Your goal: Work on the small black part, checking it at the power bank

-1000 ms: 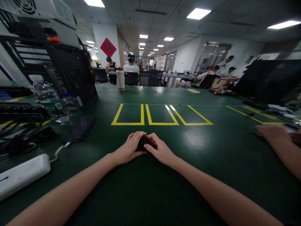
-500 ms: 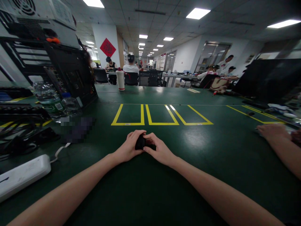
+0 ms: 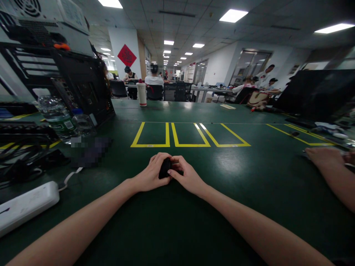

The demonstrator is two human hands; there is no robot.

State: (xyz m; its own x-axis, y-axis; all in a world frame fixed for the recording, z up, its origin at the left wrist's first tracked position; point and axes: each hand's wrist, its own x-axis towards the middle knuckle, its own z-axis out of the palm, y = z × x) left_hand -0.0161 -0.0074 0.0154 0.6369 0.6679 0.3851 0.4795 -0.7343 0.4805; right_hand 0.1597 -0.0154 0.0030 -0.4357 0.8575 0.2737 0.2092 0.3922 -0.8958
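A small black rounded object [image 3: 164,168] is held between my two hands just above or on the green table; its kind cannot be made out. My left hand [image 3: 152,173] wraps round its left side, with the fingers over the top and the thumb below. From the right, my right hand [image 3: 190,178] grips the same object with bent fingers and the thumb tip pressed on its near face. Fingers cover much of the object. Yellow tape outlines [image 3: 191,145] lie on the table just beyond my hands.
At the left are a white power strip [image 3: 30,207], plastic bottles [image 3: 59,120] and an open computer case [image 3: 88,87]. A cup [image 3: 141,94] stands farther back. Another person's hand [image 3: 327,157] is at the right, near a dark monitor [image 3: 318,90].
The black object has turned slightly in my hands. My right thumb has shifted a little up and left across its near face. My left hand stays nearly in place.
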